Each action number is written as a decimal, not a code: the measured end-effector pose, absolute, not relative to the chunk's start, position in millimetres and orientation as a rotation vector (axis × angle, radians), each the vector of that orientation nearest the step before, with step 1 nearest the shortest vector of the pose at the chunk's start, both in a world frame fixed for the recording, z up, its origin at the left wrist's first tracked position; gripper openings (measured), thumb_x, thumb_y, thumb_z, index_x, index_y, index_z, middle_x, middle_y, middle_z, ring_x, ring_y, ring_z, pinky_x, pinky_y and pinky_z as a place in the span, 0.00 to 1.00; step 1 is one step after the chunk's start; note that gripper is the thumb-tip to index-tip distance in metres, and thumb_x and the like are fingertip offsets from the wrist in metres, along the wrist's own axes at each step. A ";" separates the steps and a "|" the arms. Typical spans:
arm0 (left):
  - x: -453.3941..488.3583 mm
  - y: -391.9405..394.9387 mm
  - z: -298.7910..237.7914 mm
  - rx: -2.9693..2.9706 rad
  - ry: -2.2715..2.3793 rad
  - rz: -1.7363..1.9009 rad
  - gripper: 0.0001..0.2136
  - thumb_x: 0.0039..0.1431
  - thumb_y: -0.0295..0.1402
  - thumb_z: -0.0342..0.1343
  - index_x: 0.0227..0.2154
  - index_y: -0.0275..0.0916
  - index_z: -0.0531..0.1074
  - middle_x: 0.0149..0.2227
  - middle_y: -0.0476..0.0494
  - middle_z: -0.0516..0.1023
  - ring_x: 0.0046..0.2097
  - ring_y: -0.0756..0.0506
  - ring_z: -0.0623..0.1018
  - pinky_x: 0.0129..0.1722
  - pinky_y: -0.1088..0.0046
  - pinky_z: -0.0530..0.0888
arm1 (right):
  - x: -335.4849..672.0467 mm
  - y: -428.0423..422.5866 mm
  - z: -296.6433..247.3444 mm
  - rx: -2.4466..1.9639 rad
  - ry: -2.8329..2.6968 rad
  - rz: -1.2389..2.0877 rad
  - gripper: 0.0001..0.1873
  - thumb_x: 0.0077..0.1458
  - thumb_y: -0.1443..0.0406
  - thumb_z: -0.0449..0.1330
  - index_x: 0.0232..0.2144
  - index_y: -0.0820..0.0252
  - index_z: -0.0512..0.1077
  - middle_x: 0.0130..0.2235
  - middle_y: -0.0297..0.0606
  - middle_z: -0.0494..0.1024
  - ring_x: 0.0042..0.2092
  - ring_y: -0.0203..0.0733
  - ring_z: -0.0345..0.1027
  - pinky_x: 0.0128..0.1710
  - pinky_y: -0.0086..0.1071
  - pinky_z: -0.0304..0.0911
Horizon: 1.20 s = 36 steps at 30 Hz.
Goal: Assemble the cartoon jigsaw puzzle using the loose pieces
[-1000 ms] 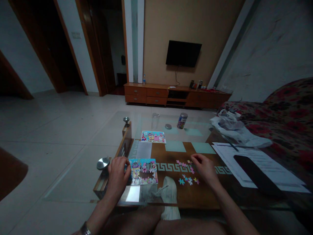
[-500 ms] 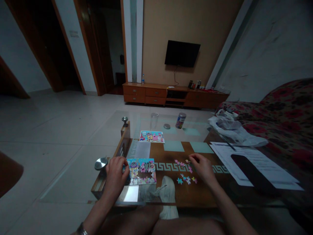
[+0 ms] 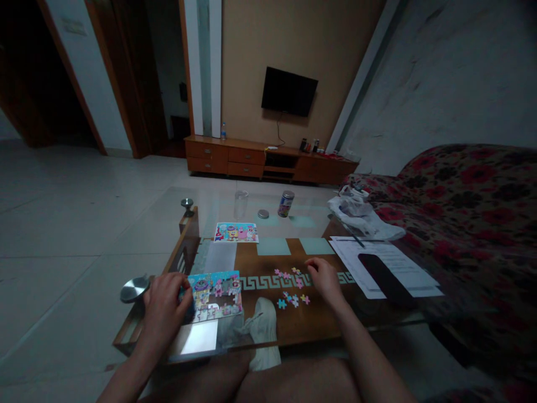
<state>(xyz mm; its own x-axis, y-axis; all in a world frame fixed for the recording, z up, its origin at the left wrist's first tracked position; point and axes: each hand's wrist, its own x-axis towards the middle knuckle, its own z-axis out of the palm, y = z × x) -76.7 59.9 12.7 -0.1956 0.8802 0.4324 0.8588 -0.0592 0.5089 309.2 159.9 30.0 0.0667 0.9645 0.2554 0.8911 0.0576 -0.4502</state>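
My left hand (image 3: pixel 165 305) lies over the left edge of a partly assembled jigsaw puzzle (image 3: pixel 216 316). Its thumb and fingers are closed together, and what they grip, if anything, is hidden. The puzzle has a gap right of its middle. To the right, several loose puzzle pieces (image 3: pixel 295 301) lie in two small groups on the glass table. Just right of the upper group is my right hand (image 3: pixel 325 280), fingers curled together, with no piece visible in them. A colourful reference picture (image 3: pixel 236 233) lies beyond the puzzle.
Behind the picture stand a clear jar (image 3: pixel 240 204), a round lid (image 3: pixel 263 214) and a printed tin (image 3: pixel 286 204). On the right are paper sheets (image 3: pixel 403 270), a dark flat object (image 3: pixel 381 277) and a plastic bag (image 3: pixel 367 218). A metal knob (image 3: pixel 134 290) sits near my left hand.
The view has turned to the right, so everything sits further left. My right hand has drawn slightly away from the upper pieces. My left hand stays at the puzzle's left edge.
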 end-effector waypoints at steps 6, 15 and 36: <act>-75.9 59.5 13.1 1.969 2.138 1.102 0.09 0.53 0.38 0.46 0.26 0.42 0.67 0.39 0.40 0.75 0.45 0.36 0.70 0.41 0.59 0.63 | 301.6 156.7 27.1 -1.830 -1.924 0.256 0.08 0.50 0.67 0.56 0.29 0.59 0.76 0.34 0.40 0.79 0.38 0.44 0.71 0.40 0.32 0.61; -72.8 56.8 18.2 1.982 2.141 1.086 0.07 0.55 0.35 0.46 0.27 0.42 0.66 0.39 0.42 0.74 0.45 0.37 0.69 0.43 0.58 0.62 | 290.3 159.1 27.5 -1.857 -2.003 0.252 0.04 0.48 0.64 0.60 0.25 0.59 0.74 0.32 0.39 0.77 0.37 0.43 0.70 0.35 0.31 0.58; -66.5 49.9 30.4 1.966 2.100 1.118 0.03 0.55 0.28 0.47 0.28 0.41 0.65 0.37 0.44 0.72 0.45 0.40 0.68 0.45 0.59 0.61 | 232.9 160.9 43.8 -1.466 -1.842 0.763 0.15 0.46 0.61 0.57 0.36 0.59 0.75 0.27 0.37 0.78 0.30 0.43 0.72 0.32 0.33 0.64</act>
